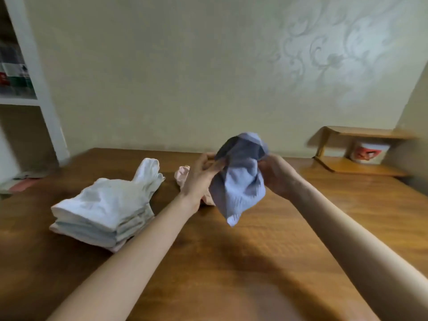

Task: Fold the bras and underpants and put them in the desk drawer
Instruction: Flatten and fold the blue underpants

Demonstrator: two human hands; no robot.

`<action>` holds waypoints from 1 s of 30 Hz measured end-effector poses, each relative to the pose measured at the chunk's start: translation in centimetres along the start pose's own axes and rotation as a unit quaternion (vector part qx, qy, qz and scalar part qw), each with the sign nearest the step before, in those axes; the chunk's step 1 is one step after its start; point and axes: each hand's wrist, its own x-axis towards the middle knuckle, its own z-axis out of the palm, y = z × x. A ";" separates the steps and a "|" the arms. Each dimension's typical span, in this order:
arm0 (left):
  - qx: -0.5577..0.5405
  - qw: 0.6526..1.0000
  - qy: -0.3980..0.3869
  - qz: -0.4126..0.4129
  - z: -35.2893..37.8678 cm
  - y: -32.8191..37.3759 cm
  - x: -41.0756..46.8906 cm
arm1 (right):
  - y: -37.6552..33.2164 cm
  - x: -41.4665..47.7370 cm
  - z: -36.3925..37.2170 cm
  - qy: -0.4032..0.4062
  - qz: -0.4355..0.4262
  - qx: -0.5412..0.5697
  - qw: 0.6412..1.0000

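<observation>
A crumpled light-blue pair of underpants [240, 179] hangs above the wooden desk [208, 262], held between both hands. My left hand [201, 174] grips its left side with curled fingers. On the right side, my right hand [276, 173] pinches the cloth. A stack of folded white and pale garments [102, 209] lies on the desk to the left. A pale pink garment [183, 176] lies on the desk behind my left hand, partly hidden. No drawer is in view.
A small wooden shelf [361, 133] with a white container [368, 152] stands at the desk's back right. A white bookcase [30, 89] is at the far left. The wall runs behind the desk.
</observation>
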 end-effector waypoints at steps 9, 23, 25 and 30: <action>-0.028 0.991 -0.085 -0.105 2.5 1.7 0.1 | 1.3 -2.0 -1.5 0.007 -0.046 -0.075 0.996; 0.042 0.994 0.062 0.077 2.4 3.8 1.9 | -0.6 -3.1 -2.7 -0.128 0.051 -0.351 0.926; 0.012 0.995 0.054 0.083 2.0 4.5 1.8 | 0.1 -3.0 -2.9 -0.071 0.035 -0.441 0.894; 0.137 0.969 0.150 0.142 0.2 5.1 2.3 | -0.6 -3.1 -5.0 0.079 0.006 -0.249 0.965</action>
